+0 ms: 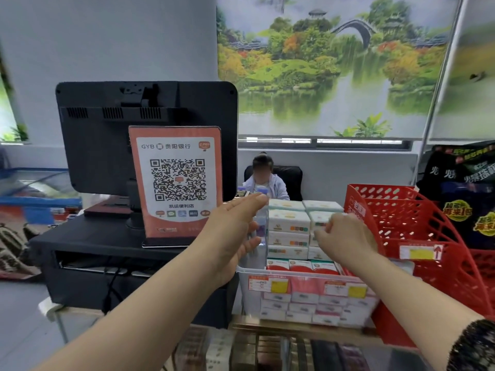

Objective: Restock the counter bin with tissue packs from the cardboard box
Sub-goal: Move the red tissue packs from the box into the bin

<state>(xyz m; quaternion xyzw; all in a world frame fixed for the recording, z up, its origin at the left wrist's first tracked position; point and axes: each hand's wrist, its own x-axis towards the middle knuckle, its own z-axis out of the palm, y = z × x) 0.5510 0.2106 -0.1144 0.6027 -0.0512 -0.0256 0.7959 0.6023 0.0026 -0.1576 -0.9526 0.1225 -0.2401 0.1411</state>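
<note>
Reaching forward over a shop counter with both bare arms, toward a clear plastic bin (250, 274). Stacked inside the bin in two columns, rising well above its rim: white tissue packs (289, 224). Standing in a row in front of them: red-topped packs (302, 265), with more packs visible through the bin's clear front wall.

Held upright just left of the stack: the left hand (235, 228), palm turned toward the packs, fingers straight and together, thumb spread below, gripping nothing. Between that palm and the stack: a clear bottle (262, 218), partly hidden; impossible to tell whether touched.

Set against the right column near its top: the right hand (345, 236), fingers curled, tips pinching the front edge of the top pack (318, 218).

Just right of the bin: a red perforated rack (401, 218) with a price label. To the left, on a black stand: the back of a black monitor (107, 143), and propped before it an orange payment sign (178, 180) bearing a QR code. Beyond the counter: a seated person (276, 187) in a light top, in a black chair. On the far wall: a landscape blind (334, 62) of trees, water and an arched bridge. At far right: a black printed bag (460, 188).
</note>
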